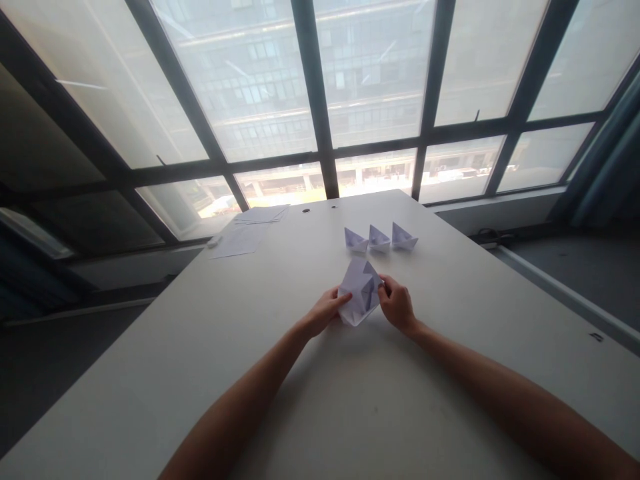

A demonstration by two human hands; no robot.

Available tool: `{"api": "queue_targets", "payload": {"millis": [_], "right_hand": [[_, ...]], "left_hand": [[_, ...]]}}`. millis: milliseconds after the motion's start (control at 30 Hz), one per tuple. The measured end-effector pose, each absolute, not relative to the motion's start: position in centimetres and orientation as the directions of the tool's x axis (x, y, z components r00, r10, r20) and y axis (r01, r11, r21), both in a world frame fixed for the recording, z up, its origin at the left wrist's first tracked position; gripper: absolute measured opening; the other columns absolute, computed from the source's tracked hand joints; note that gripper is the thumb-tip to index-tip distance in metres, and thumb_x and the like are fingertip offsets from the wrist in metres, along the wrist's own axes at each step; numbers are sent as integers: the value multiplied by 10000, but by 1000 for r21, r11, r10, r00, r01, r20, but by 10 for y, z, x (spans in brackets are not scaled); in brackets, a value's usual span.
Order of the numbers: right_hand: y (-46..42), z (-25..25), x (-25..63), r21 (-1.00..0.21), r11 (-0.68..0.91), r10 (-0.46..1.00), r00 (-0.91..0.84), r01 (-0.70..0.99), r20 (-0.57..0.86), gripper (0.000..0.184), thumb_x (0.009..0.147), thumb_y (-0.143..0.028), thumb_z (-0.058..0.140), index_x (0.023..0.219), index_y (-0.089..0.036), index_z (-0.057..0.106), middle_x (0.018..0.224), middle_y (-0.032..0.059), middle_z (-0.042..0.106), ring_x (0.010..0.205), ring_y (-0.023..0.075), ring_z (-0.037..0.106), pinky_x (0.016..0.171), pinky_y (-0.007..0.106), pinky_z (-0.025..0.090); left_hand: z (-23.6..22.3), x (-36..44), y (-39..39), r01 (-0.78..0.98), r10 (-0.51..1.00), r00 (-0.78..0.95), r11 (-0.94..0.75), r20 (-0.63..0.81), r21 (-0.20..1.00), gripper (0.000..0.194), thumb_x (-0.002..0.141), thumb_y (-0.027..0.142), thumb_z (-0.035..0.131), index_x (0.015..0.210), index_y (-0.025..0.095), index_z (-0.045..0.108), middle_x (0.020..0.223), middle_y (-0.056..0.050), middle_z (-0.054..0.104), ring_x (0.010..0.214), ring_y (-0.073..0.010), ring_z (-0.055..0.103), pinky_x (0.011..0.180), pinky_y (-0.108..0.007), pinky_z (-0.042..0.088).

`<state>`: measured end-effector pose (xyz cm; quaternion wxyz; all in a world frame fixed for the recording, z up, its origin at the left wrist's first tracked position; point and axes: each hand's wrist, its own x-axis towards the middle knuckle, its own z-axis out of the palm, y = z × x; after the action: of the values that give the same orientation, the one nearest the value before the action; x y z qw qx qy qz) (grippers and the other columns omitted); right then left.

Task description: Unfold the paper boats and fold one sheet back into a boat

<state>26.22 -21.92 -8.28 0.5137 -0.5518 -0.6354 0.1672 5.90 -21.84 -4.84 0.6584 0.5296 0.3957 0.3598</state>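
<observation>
A partly opened, folded white paper boat (358, 293) is held between both hands, a little above the table. My left hand (327, 309) pinches its left edge, with the thumb lying over the paper and the other fingers hidden beneath. On the opposite side, my right hand (397, 303) grips the right edge between thumb and curled fingers. Just beyond the held paper stand three finished-looking paper boats in a row: a left one (355, 241), a middle one (379, 240) and a right one (403, 238).
The white table (280, 293) stretches away toward large framed windows. Flat paper sheets (235, 241) lie at its far left, beside a small pale object (214, 241) I cannot identify. A dark round spot (306, 211) shows near the far edge. A blue curtain (607, 147) hangs at right.
</observation>
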Motion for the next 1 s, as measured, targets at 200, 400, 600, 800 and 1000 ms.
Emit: {"api": "queue_targets", "payload": {"millis": [200, 400, 600, 800, 1000], "right_hand": [[-213, -84, 268, -756, 271, 860, 203, 596, 468, 326, 882, -237, 446, 1126, -208, 661, 817, 65, 721, 704, 210, 635, 653, 279, 429], [-210, -89, 268, -792, 340, 885, 112, 507, 451, 316, 875, -244, 464, 1106, -187, 673, 856, 63, 718, 725, 200, 622, 677, 274, 437], [-212, -89, 264, -810, 434, 900, -144, 394, 412, 294, 880, -254, 485, 1096, -161, 662, 702, 7, 644, 613, 155, 550, 628, 258, 426], [-225, -76, 261, -581, 554, 736, -24, 596, 677, 132, 839, -250, 597, 944, -195, 655, 835, 43, 579, 808, 196, 529, 754, 308, 436], [-231, -70, 255, -457, 564, 695, -98, 688, 712, 120, 849, -311, 655, 829, -219, 728, 796, 57, 565, 828, 217, 504, 791, 340, 403]], "left_hand": [[-54, 55, -218, 104, 895, 412, 142, -172, 984, 600, 717, 424, 777, 1219, 144, 605, 889, -95, 705, 684, -162, 633, 582, -231, 449], [-54, 58, -219, -52, 900, 411, 180, -144, 982, 582, 695, 370, 794, 1186, 115, 618, 991, -135, 698, 770, -193, 653, 671, -270, 491], [-55, 60, -217, -150, 930, 312, 248, -192, 957, 451, 678, 390, 788, 980, 74, 679, 881, -139, 702, 701, -194, 634, 637, -273, 480], [-62, 64, -216, 31, 983, 147, 111, -114, 993, 452, 711, 524, 712, 776, 78, 679, 686, -73, 653, 560, -154, 558, 546, -258, 414], [-53, 70, -222, 402, 978, 186, -162, 93, 901, 413, 803, 465, 570, 603, 108, 625, 538, 4, 515, 513, -110, 421, 491, -227, 265]]}}
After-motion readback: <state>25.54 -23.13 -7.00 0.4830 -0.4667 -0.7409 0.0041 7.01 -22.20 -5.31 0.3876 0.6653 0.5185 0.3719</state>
